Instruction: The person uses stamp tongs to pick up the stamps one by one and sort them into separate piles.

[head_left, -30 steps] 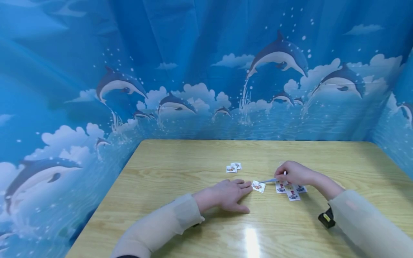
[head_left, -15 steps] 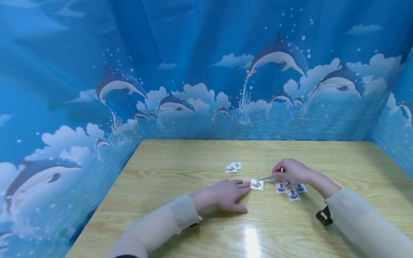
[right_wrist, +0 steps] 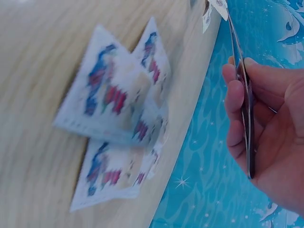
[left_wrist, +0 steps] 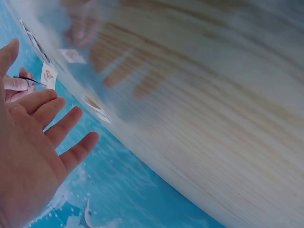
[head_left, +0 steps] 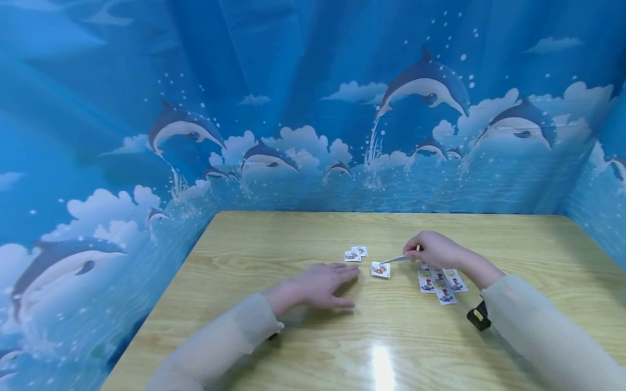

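Note:
My right hand (head_left: 437, 252) pinches a pair of slim metal tweezers (right_wrist: 244, 90) between thumb and fingers. At the tweezers' tips hangs a white postage stamp (head_left: 380, 270) with a reddish picture; the left wrist view shows this stamp (left_wrist: 48, 76) above the tabletop, with its reflection below. My left hand (head_left: 325, 285) is stretched out over the table left of the stamp, fingers straight and holding nothing. Two more stamps (head_left: 352, 256), overlapping, lie behind the left fingertips.
Several overlapping stamps (head_left: 445, 293) with blue and red figures lie below my right forearm. The glossy wooden table (head_left: 254, 233) ends at a blue curtain (head_left: 303, 81) printed with dolphins.
The tweezers and stamp have moved left and away from me, toward the two overlapping stamps. My left hand has drawn back to the left, leaving a gap to the stamp.

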`<state>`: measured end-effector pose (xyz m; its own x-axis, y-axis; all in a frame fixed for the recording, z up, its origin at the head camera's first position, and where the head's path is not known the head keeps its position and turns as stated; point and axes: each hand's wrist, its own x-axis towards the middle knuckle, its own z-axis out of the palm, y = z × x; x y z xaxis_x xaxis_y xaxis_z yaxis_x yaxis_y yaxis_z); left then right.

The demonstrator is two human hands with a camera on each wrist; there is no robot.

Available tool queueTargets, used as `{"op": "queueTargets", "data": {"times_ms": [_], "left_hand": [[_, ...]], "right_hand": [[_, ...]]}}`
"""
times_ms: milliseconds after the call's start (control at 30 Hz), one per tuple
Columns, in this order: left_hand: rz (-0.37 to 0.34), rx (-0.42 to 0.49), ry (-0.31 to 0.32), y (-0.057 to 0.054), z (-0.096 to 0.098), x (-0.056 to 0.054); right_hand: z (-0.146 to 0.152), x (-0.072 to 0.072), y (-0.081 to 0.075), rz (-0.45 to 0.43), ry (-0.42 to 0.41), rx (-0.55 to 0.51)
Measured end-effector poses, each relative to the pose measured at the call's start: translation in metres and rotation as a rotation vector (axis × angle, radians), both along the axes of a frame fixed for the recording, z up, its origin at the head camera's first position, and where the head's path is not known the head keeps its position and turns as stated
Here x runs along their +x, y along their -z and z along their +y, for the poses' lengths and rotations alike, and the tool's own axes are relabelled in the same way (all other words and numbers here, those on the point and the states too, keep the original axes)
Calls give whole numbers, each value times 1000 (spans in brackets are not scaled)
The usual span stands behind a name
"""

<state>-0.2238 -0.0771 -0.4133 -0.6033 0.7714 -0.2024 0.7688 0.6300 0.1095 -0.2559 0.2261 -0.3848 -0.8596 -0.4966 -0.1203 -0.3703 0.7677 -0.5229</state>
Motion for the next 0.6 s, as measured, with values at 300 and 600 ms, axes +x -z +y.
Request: {"op": "queueTargets", "data": {"times_ms": [300,600], "left_hand": [[-4,18,-46,2,-18,-3],[-14,34,-75,5,-30,-3]], "right_hand": [[-20,-15,1,64,-29,29],[-30,-27,6,61,-10,36]]}}
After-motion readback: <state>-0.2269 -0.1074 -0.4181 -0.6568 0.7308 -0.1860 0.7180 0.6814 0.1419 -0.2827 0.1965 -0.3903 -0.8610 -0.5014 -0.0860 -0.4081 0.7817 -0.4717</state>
